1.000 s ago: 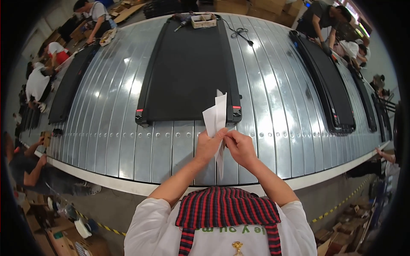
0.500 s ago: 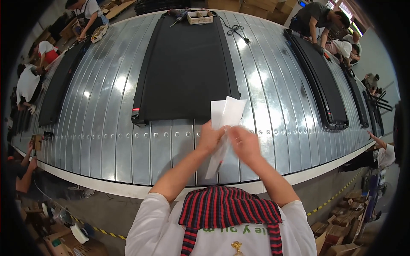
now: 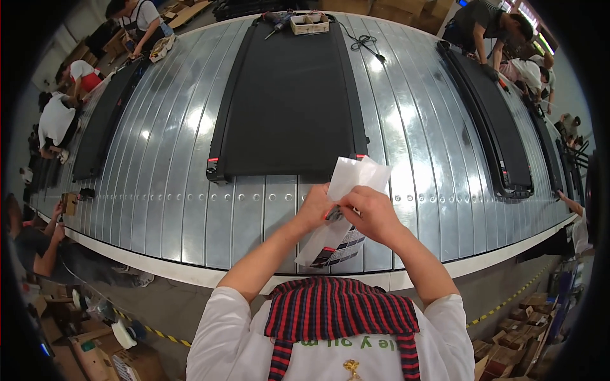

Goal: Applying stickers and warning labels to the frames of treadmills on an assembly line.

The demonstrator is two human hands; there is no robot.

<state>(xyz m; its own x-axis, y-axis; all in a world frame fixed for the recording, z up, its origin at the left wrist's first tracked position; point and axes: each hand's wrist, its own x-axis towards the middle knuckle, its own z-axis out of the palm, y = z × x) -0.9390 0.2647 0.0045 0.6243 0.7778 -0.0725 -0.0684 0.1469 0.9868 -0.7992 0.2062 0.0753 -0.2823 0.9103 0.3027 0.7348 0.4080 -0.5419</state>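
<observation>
In front of my chest, both hands are on a sticker sheet (image 3: 346,176) with a white upper part and a lower part bearing black and grey printed patches. My left hand (image 3: 313,209) grips its left edge. The fingers of my right hand (image 3: 373,214) are closed in a pinch at the sheet's middle, close to my left fingertips. A second whitish layer stands out at the upper right of the sheet. Just beyond my hands lies a black treadmill deck (image 3: 286,101), flat on the metal table, its near right corner partly hidden by the sheet.
The ribbed metal table (image 3: 171,184) carries more black decks (image 3: 492,120) on both sides. A power drill (image 3: 277,22), a parts box (image 3: 310,24) and a black cable (image 3: 362,42) are at the far end. Several people work around the edges. Cardboard boxes (image 3: 105,355) stand on the floor.
The sheet has turned so its printed patches now show. My right hand, blurred before, has closed on the middle of the sheet. The view has shifted slightly.
</observation>
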